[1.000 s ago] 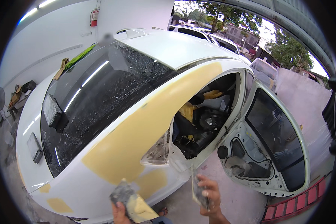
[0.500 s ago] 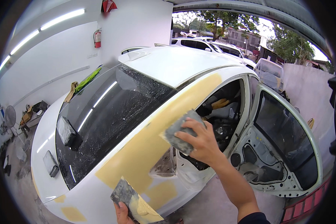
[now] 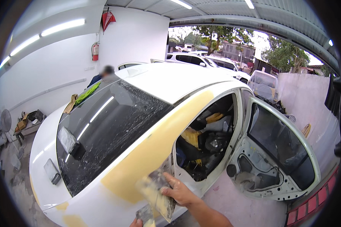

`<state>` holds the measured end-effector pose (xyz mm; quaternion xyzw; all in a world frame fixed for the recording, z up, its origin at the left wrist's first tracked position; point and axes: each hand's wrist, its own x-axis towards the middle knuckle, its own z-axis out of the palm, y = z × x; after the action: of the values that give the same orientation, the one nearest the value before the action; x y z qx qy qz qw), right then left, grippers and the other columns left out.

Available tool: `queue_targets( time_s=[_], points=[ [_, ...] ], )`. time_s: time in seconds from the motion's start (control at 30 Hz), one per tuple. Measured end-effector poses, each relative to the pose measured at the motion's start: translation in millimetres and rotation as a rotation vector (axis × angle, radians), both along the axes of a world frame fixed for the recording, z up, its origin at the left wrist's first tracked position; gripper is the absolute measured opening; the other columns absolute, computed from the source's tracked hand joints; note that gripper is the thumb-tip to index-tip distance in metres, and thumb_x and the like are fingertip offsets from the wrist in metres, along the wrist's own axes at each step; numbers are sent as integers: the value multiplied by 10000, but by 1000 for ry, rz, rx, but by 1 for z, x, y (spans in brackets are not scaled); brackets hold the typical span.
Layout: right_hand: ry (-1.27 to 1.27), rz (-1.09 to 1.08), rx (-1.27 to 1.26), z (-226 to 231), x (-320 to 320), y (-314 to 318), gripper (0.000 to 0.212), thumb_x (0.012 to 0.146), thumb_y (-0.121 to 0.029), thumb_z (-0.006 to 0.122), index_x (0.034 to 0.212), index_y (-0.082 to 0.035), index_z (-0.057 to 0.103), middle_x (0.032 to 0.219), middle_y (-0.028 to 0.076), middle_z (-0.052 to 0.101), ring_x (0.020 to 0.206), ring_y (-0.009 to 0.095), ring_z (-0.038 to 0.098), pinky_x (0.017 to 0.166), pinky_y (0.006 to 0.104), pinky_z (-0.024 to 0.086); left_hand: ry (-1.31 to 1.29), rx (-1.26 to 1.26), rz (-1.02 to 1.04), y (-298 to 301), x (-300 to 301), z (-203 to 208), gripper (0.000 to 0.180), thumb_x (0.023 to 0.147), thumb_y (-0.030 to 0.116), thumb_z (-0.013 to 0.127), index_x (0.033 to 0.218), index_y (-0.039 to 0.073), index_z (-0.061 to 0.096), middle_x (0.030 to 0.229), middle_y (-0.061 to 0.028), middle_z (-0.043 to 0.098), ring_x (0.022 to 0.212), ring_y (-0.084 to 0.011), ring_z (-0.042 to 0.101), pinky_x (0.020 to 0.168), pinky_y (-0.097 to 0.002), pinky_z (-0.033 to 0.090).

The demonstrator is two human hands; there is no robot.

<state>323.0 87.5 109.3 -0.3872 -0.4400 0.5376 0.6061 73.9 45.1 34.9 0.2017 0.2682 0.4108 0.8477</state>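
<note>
- Low in the frame, at about 6 o'clock, the right hand (image 3: 180,192) gripped a flat spreader (image 3: 155,191) smeared with yellowish filler, thumb on top and fingers curled round its edge.
- The spreader lay tilted against the car (image 3: 166,81), touching the yellow filler strip (image 3: 151,155) that ran along the pillar from 7 o'clock up toward 1 o'clock.
- Just below, at the bottom rim, the left hand (image 3: 137,223) showed only as a fingertip or two; it held a second small blade (image 3: 146,215), also smeared, though how the fingers closed on it could not be told.
- The two blades sat just beside each other, the larger one above.
- At 9 o'clock of the hands lay the dark windscreen (image 3: 106,132), dusted with pale specks.
- At 3 o'clock the door (image 3: 276,159) stood open, its inner panel stripped, with the cabin between it and the pillar.
- At 11 o'clock, beyond the roof, a person (image 3: 104,77) stood by the white wall, near a green cloth (image 3: 88,92) on the windscreen's far edge.
- A fire extinguisher (image 3: 95,52) hung on that wall.
- At 1 o'clock, other cars (image 3: 201,60) stood outside.
</note>
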Motion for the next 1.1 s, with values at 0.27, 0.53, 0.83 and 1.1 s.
queue_targets(
  time_s=[0.27,0.53,0.83,1.1],
  points=[
    [-6,-796,269,-66,-137,-132,401,915,-66,712,1279,87,641,1158,149,727,1044,233,705,924,413,574,19,22,213,0,-94,-3,520,1113,310,539,1538,15,488,1401,-158,662,1313,-339,633,1130,-482,518],
    [-1406,-788,150,-46,-217,-266,518,667,-18,737,1169,-134,791,1232,107,714,1188,350,669,1058,495,501,-49,403,216,-30,-150,-6,448,1146,233,497,1565,79,457,1339,-100,659,1241,-188,630,1025,-345,540],
    [-1669,-687,269,-54,-337,-330,374,781,-114,810,1114,-285,823,1255,-4,731,1290,293,654,1146,537,349,112,1351,108,-128,-227,5,474,1069,134,579,1540,119,536,1296,-168,735,878,-312,760,788,-362,603],
    [-816,-739,359,-98,-473,-351,476,921,95,638,1327,-152,672,1359,159,611,1393,414,560,1188,609,391,121,288,46,-152,-356,-44,369,1126,141,526,1486,62,503,1300,-80,706,1022,-234,716,922,-380,603]
  ],
)
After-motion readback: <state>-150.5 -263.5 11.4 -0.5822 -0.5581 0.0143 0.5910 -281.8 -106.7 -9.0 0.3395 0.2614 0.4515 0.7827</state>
